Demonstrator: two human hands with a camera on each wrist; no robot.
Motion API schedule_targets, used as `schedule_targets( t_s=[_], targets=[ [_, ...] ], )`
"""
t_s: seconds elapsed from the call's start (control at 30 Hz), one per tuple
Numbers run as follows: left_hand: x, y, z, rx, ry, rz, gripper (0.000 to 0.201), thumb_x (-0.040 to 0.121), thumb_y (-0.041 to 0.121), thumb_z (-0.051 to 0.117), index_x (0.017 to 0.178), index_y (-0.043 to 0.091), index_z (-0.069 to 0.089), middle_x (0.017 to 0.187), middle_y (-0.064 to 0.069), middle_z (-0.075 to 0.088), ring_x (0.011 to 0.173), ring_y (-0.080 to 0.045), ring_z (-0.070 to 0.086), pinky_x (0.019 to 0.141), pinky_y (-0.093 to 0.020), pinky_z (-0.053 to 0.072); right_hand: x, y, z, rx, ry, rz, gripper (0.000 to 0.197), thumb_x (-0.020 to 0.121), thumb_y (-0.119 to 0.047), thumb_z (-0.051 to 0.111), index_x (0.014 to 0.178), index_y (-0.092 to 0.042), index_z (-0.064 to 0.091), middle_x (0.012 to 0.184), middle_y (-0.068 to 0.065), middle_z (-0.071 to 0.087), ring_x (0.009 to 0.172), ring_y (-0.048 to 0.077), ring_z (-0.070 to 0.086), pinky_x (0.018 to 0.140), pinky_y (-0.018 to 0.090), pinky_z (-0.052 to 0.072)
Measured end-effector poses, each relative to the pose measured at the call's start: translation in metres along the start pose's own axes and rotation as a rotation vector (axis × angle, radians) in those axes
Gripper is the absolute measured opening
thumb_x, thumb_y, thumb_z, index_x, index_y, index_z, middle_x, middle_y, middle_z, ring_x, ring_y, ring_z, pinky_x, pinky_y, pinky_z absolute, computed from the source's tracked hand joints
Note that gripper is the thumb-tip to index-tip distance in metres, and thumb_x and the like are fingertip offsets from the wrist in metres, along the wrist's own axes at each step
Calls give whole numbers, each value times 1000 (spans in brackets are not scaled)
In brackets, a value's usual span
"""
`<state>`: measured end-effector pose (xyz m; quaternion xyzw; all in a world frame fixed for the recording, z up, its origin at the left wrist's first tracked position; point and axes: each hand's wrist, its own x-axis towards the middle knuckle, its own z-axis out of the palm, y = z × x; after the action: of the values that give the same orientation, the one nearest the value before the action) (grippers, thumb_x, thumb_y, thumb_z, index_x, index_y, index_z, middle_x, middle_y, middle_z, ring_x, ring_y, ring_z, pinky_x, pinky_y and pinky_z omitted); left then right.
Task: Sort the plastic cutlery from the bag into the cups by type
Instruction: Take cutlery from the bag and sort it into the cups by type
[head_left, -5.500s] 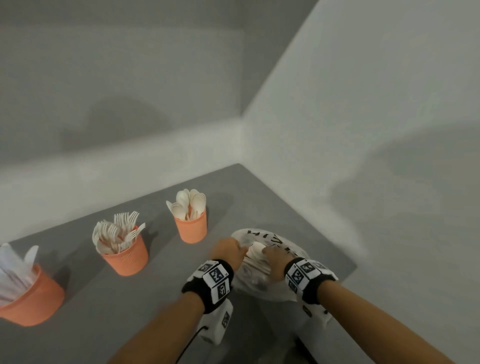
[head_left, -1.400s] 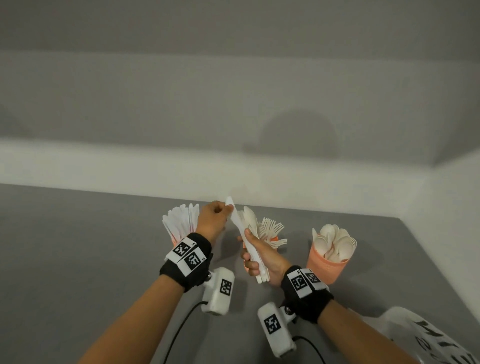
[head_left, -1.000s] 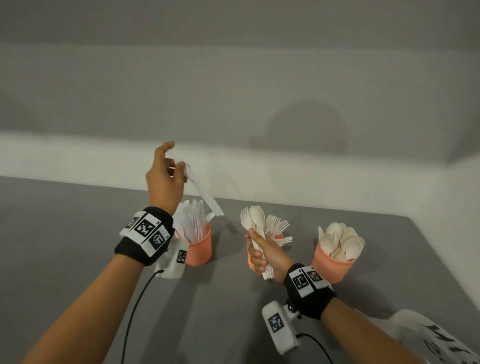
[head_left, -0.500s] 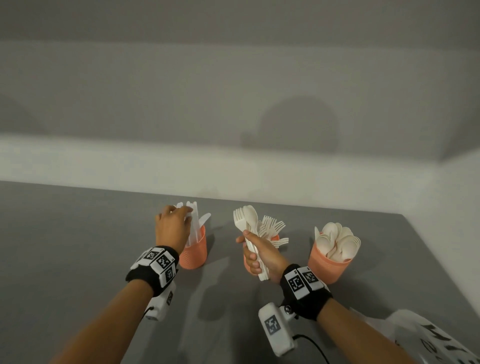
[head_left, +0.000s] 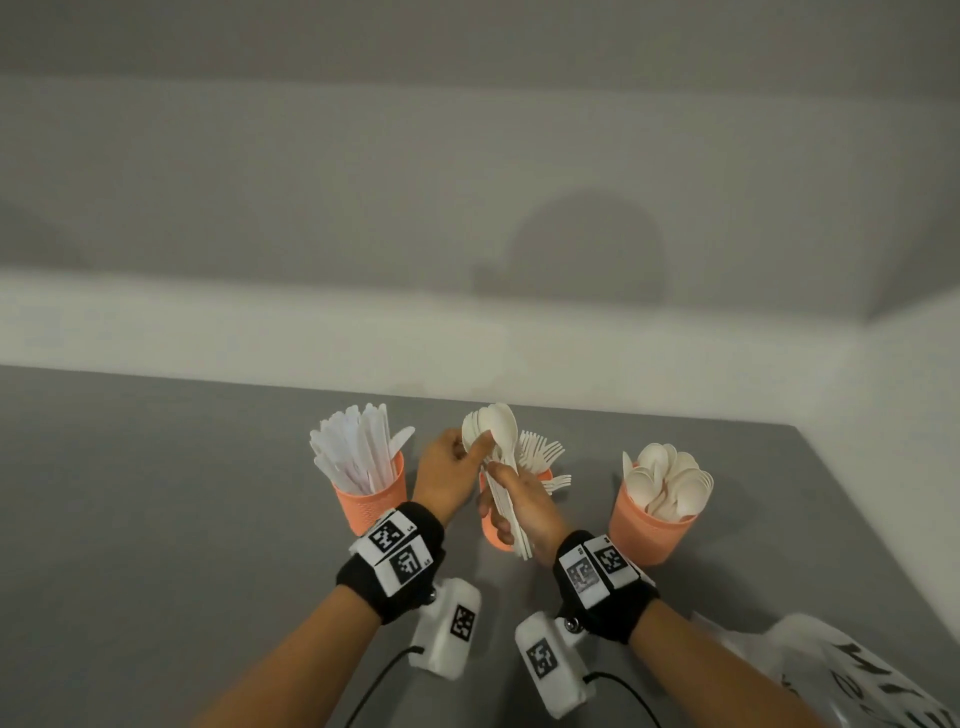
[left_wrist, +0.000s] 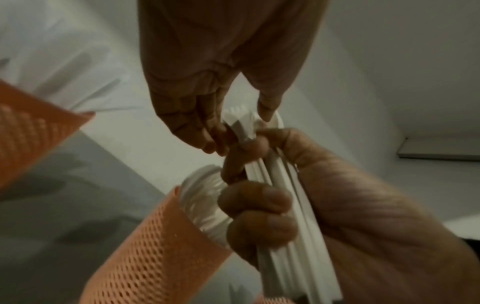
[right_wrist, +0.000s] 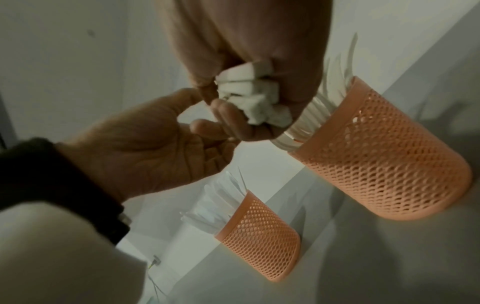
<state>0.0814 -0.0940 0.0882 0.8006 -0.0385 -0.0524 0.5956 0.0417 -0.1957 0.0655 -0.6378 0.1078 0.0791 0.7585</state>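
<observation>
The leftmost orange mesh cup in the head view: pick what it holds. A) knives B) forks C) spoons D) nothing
A: flat white knife blades stand fanned in the leftmost orange mesh cup, while the spoons fill the rightmost cup.

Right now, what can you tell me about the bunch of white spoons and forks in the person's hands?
The bunch of cutlery is white and looks like plastic: spoon bowls and fork tines fan out at the top, thin flat handles stacked below. It stands nearly upright above the table, in front of the middle orange cup. The right hand grips the handles, and the left hand pinches one piece near the top. How many pieces there are cannot be told.
</observation>
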Motion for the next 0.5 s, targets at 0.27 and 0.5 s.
schedule_targets(
  t_s=[0.27, 0.5],
  targets=[
    [2, 0, 13, -85, -17, -15, 26, 98, 14, 34, 94, 1, 57, 78, -9, 62, 82, -27, 61, 84, -45, 51, -9, -4, -12, 53, -12, 23, 17, 97, -23, 43, 95, -12, 56, 58, 9, 62, 43, 19, 52, 39, 21, 41],
    [10, 27, 3, -320, 216, 79, 18, 100, 16, 28, 95, 9, 43, 71, -7, 59, 65, -23, 60, 67, -34, 48, -20, -12, -17, 81, -28, 45, 18, 98, -20, 41, 94, -13, 56, 59, 6, 65, 48, 18, 63, 46, 24, 52]
  ],
)
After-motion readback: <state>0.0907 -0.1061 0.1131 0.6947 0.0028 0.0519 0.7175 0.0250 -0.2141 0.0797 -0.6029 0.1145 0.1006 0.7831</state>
